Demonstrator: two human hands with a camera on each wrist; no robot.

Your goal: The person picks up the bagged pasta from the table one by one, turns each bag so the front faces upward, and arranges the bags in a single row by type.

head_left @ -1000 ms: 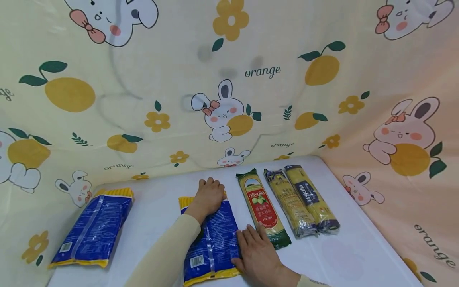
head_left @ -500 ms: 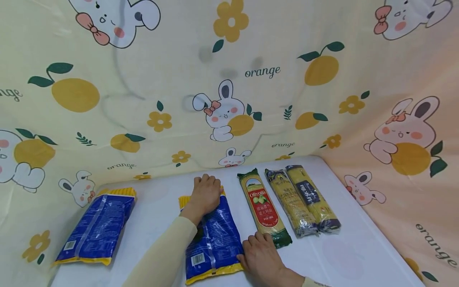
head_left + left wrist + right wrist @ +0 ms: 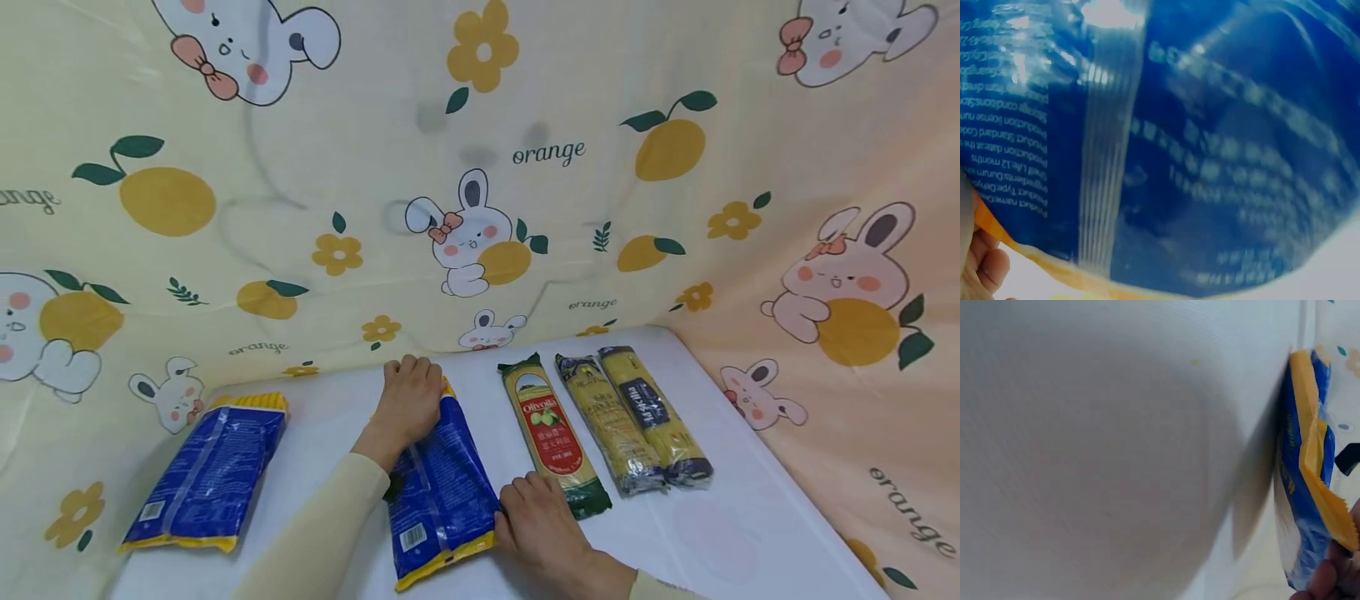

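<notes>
In the head view, my left hand (image 3: 408, 400) grips the yellow far end of a blue-and-yellow pasta bag (image 3: 438, 483), fingers curled over its edge. With its thumb and fingers, my right hand (image 3: 543, 525) pinches the bag's near right corner. The back of the bag faces up, showing a seam and barcode. Close up in the left wrist view, the printed blue bag (image 3: 1166, 156) mentions durum wheat, and fingertips (image 3: 991, 269) show at its yellow edge. In the right wrist view, fingers (image 3: 1322, 581) hold the bag's yellow corner (image 3: 1332, 515).
Another blue pasta bag (image 3: 206, 475) lies on the left of the white table (image 3: 322, 433). Right of my hands lie a red-and-green spaghetti pack (image 3: 551, 433) and two more long packs, one gold (image 3: 607, 425) and one dark-labelled (image 3: 652, 417). A printed curtain (image 3: 360, 167) hangs behind.
My left hand has moved left and away with the bag's far end, so the bag has turned. My right hand has gone from lying along the bag's side to pinching its near right corner.
</notes>
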